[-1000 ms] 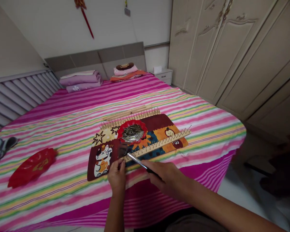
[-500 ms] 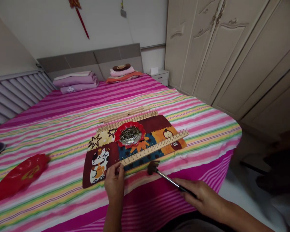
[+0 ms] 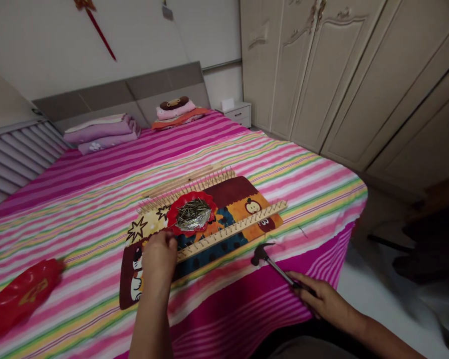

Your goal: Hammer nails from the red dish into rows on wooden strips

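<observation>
Head view: right hand point(image 3: 322, 298) grasps claw hammer point(image 3: 279, 269); left hand point(image 3: 159, 257), grip indiscernible, beside red bowl point(image 3: 174, 209), apparently picking nails point(image 3: 194, 214), requiring fine pinch.

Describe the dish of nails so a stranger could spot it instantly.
On the striped bed lies a patterned mat. Between two nail-studded wooden strips sits a red scalloped dish. Heaped nails set it apart from the gold-marked red item at left.

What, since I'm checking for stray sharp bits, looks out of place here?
A thin nail-like piece lies loose on the striped bedsheet, beyond the claw hammer. It looks stray, being apart from the nails heaped in the red scalloped bowl, but is too small to identify surely.
</observation>
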Available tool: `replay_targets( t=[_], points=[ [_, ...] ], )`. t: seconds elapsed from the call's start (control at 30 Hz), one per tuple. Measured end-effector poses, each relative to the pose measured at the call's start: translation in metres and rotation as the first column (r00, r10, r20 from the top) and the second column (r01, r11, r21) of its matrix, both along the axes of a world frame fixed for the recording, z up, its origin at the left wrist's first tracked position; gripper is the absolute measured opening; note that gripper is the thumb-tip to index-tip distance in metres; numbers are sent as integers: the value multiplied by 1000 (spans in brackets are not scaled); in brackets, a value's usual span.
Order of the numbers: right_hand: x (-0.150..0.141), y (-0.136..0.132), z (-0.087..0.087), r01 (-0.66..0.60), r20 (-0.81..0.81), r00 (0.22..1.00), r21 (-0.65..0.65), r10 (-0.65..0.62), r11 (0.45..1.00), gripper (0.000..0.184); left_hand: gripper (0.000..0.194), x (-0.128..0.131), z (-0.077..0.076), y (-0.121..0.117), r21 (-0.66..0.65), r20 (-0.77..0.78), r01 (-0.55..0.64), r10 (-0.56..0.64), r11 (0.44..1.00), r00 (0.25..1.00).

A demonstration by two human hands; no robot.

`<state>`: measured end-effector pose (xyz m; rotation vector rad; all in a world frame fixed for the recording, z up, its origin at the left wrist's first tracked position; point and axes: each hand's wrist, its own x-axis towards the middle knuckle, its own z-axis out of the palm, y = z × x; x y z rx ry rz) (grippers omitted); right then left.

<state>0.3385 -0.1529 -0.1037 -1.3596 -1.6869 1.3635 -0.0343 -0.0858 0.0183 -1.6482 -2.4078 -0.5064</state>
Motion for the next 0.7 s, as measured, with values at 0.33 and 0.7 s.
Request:
replay_targets(
  t=[0.33,0.7],
  points=[
    [-1,6,13,-132,246,965,163,89,978,41,23,8,-13,77,-394,108,56,-15,917,994],
    [-1,4,23,-210,483,869,172,103,962,40,30,34,-11,47,-202,172,119,-84,972,982]
  ],
)
